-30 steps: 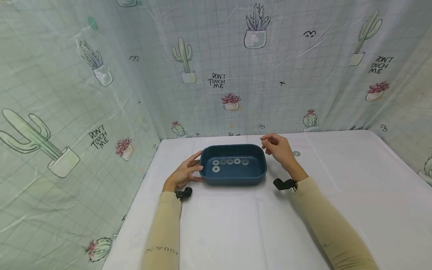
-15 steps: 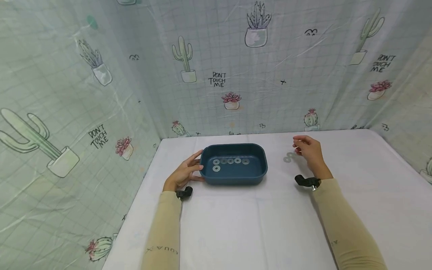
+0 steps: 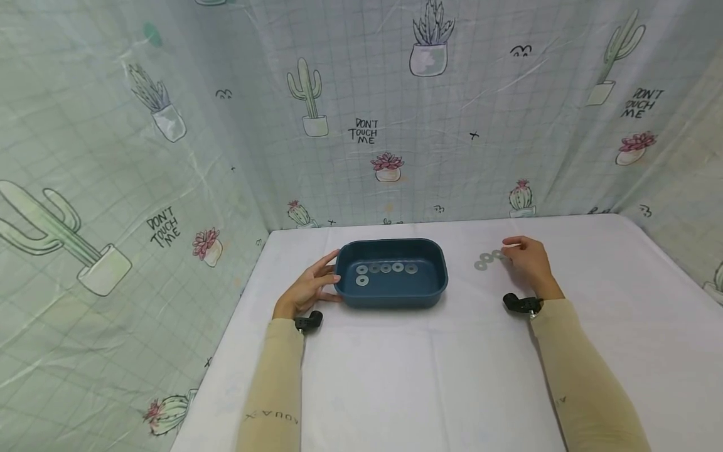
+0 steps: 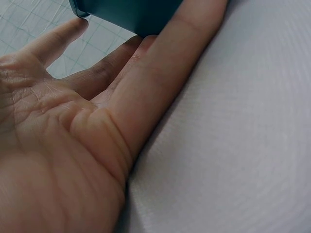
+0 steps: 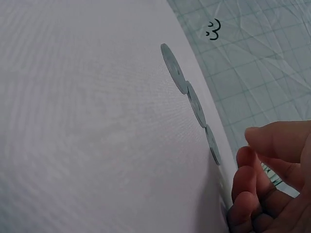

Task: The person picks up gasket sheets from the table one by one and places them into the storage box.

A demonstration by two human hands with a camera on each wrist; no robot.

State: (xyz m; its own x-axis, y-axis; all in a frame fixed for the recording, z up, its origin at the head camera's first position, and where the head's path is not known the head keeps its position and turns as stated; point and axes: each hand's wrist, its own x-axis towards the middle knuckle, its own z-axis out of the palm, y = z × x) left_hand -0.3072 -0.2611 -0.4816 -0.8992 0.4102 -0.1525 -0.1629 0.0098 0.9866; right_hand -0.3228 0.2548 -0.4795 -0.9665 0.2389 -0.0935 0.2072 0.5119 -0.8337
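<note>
A dark blue tray [image 3: 395, 300] stands on the white table, with several flat grey washers [image 3: 362, 280] lying on its floor. My left hand [image 3: 305, 290] rests on the tray's left end, its fingers spread and fairly straight. The left wrist view shows those fingers [image 4: 150, 82] reaching to the tray's side [image 4: 131, 14]. To the right of the tray, three washers [image 3: 481, 265] lie in a slanting row. My right hand [image 3: 530, 260] is beside the farthest one, fingers loosely bent. In the right wrist view nothing shows between its thumb and fingers, and the washers [image 5: 196, 104] lie apart from it.
White cloth [image 3: 373, 376] covers the table. A curtain [image 3: 395, 94] printed with cacti hangs behind the table and along its left side. Each wrist carries a small black camera [image 3: 519, 304].
My right hand has gone from the tray's right end out to the right, then lowered beside the washers. The row of washers has come into sight. My left hand and the tray hold still.
</note>
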